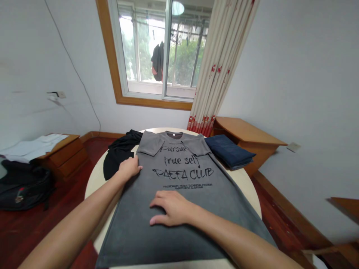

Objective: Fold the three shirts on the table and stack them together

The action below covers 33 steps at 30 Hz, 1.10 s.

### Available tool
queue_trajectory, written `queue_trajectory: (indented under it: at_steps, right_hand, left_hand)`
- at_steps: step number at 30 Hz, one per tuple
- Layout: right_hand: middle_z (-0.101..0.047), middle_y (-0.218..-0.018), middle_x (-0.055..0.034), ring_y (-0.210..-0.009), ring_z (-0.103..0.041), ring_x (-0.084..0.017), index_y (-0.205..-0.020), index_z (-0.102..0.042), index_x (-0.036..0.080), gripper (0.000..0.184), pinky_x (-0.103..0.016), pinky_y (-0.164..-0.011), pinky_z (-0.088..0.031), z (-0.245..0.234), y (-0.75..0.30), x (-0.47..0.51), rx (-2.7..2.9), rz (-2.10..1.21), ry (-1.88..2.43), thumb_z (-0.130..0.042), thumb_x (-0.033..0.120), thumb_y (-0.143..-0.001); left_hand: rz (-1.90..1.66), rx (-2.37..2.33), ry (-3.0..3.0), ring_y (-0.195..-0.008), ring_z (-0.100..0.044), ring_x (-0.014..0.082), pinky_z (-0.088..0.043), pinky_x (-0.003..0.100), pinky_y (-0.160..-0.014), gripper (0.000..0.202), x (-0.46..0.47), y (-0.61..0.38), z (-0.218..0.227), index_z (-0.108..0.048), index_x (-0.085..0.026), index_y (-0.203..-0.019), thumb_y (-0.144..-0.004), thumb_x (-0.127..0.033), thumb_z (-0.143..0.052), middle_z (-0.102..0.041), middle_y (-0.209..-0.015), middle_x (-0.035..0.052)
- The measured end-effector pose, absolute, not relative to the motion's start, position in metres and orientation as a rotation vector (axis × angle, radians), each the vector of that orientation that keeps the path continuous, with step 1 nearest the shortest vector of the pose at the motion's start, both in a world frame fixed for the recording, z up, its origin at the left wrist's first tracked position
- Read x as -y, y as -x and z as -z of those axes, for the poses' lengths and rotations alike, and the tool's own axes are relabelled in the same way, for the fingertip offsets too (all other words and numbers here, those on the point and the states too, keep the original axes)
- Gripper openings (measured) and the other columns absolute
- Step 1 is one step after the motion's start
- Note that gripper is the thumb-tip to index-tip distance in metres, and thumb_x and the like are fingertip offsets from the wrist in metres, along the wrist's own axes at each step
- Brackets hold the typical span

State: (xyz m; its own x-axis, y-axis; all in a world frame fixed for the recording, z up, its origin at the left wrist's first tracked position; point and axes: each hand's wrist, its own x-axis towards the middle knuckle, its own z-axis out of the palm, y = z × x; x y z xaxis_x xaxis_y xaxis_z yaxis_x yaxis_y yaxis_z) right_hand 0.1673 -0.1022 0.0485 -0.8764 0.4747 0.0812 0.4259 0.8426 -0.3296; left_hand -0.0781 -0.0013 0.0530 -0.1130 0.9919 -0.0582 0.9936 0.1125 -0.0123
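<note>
A grey T-shirt [134, 220] with black lettering lies spread front side up, its collar at the far end and both short sleeves folded inward over the chest. At its left side, just below the sleeve, my left hand [129, 168] is closed on the shirt's edge; the fingertips are partly hidden. My right hand [172, 209] is over the middle of the shirt, below the small print, palm down with fingers apart and nothing held. Whether its palm presses on the fabric is hard to tell.
Beneath the shirt is a round cream table [94, 183]. Black clothing [114, 160] lies crumpled at its left, and folded dark blue jeans [228, 149] at its right. A wooden desk [246, 130] stands behind right. A black bag [25, 186] sits on the floor by a wooden cabinet [67, 157].
</note>
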Motion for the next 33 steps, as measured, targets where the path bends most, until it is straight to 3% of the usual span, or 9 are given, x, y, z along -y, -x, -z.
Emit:
queue_trajectory:
  at_steps: [5,9,11,14,18,21,28,31,33]
  right_hand:
    - [-0.066,-0.104,-0.0099,-0.091,-0.067,-0.026,-0.124,-0.063,0.02,0.073,-0.036,-0.076,-0.054,-0.041,-0.116,0.121,2.975,-0.353,0.601,-0.051,0.078,-0.082]
    - [-0.067,-0.106,-0.0115,-0.089,-0.069,-0.029,-0.125,-0.061,0.019,0.08,-0.04,-0.072,-0.057,-0.044,-0.078,0.134,3.007,-0.279,0.603,-0.051,0.083,-0.078]
    - [-0.068,-0.109,-0.0127,-0.088,-0.07,-0.03,-0.12,-0.062,0.018,0.071,-0.04,-0.068,-0.057,-0.046,-0.06,0.144,3.041,-0.233,0.585,-0.049,0.078,-0.084]
    - [-0.071,-0.107,-0.009,-0.086,-0.071,-0.027,-0.113,-0.062,0.021,0.039,-0.036,-0.059,-0.056,-0.049,-0.038,0.157,3.137,-0.246,0.505,-0.045,0.052,-0.097]
    - [-0.074,-0.106,-0.0049,-0.088,-0.072,-0.024,-0.106,-0.061,0.023,0.017,-0.03,-0.053,-0.051,-0.058,-0.024,0.164,3.266,-0.318,0.37,-0.054,0.029,-0.092]
    - [-0.074,-0.107,-0.0043,-0.093,-0.072,-0.023,-0.098,-0.059,0.022,0.01,-0.029,-0.051,-0.046,-0.061,-0.017,0.163,3.297,-0.366,0.314,-0.057,0.027,-0.09]
    - [-0.074,-0.106,-0.0055,-0.091,-0.071,-0.022,-0.085,-0.055,0.021,0.01,-0.026,-0.043,-0.039,-0.044,0.025,0.168,3.197,-0.535,0.178,-0.064,0.026,-0.082]
    - [-0.075,-0.099,-0.0061,-0.086,-0.071,-0.022,-0.082,-0.057,0.02,0.011,-0.025,-0.046,-0.042,-0.039,0.035,0.169,3.166,-0.618,0.17,-0.065,0.028,-0.082]
    - [-0.074,-0.099,-0.0042,-0.085,-0.07,-0.021,-0.087,-0.06,0.021,0.01,-0.025,-0.052,-0.046,-0.042,0.023,0.161,3.081,-0.668,0.195,-0.06,0.031,-0.087]
  left_hand:
    - [0.05,-2.234,-1.87,-0.114,-0.065,0.0329,-0.052,0.033,-0.086,0.047,-0.001,0.095,-0.053,-0.06,-0.015,-0.12,-0.082,-0.041,-0.069,-0.066,-0.125,0.0191]
    - [0.037,-2.088,-1.896,-0.1,-0.07,0.0262,-0.053,0.026,-0.076,0.059,0.006,0.098,-0.052,-0.058,-0.016,-0.124,-0.072,-0.034,-0.079,-0.071,-0.117,0.0135]
    - [0.045,-2.032,-1.896,-0.094,-0.072,0.0243,-0.053,0.025,-0.071,0.057,0.012,0.098,-0.051,-0.057,-0.016,-0.126,-0.074,-0.03,-0.076,-0.071,-0.116,0.0126]
    - [0.057,-2.004,-1.892,-0.094,-0.072,0.022,-0.053,0.022,-0.07,0.048,0.017,0.1,-0.051,-0.062,-0.02,-0.124,-0.077,-0.024,-0.072,-0.072,-0.118,0.009]
    - [0.063,-1.98,-1.897,-0.107,-0.069,0.0212,-0.052,0.02,-0.081,0.047,0.016,0.107,-0.056,-0.068,-0.023,-0.124,-0.077,-0.02,-0.072,-0.072,-0.121,0.0069]
    - [0.078,-1.972,-1.898,-0.109,-0.068,0.0225,-0.052,0.021,-0.081,0.052,0.016,0.11,-0.063,-0.066,-0.021,-0.129,-0.078,-0.021,-0.071,-0.072,-0.121,0.008]
    - [0.194,-1.958,-1.828,-0.086,-0.073,0.0263,-0.054,0.025,-0.056,0.064,0.026,0.123,-0.072,-0.061,-0.019,-0.137,-0.074,-0.022,-0.07,-0.074,-0.113,0.0103]
    - [0.223,-1.968,-1.766,-0.087,-0.072,0.0267,-0.055,0.026,-0.059,0.069,0.026,0.132,-0.072,-0.06,-0.025,-0.138,-0.07,-0.025,-0.074,-0.073,-0.116,0.0094]
    - [0.243,-1.995,-1.83,-0.093,-0.071,0.0271,-0.057,0.028,-0.07,0.06,0.026,0.135,-0.073,-0.066,-0.027,-0.131,-0.072,-0.029,-0.075,-0.072,-0.116,0.0086]
